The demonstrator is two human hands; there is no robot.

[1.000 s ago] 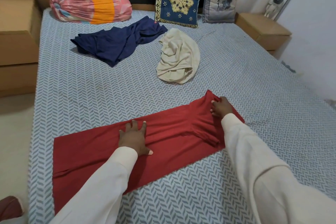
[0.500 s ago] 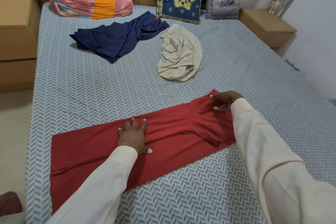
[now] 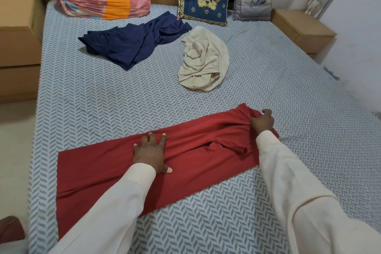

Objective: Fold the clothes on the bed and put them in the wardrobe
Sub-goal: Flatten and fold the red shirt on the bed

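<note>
Holding: left hand lies flat, fingers spread, pressing the middle of the red garment; right hand pinches bunched cloth at its far-right end.
Place: near part of the bed; navy garment and cream garment lie farther off.
Risk: tugging the pinched end could drag the tucked sleeve loose.
Axis: long strip, near-left to far-right.
</note>
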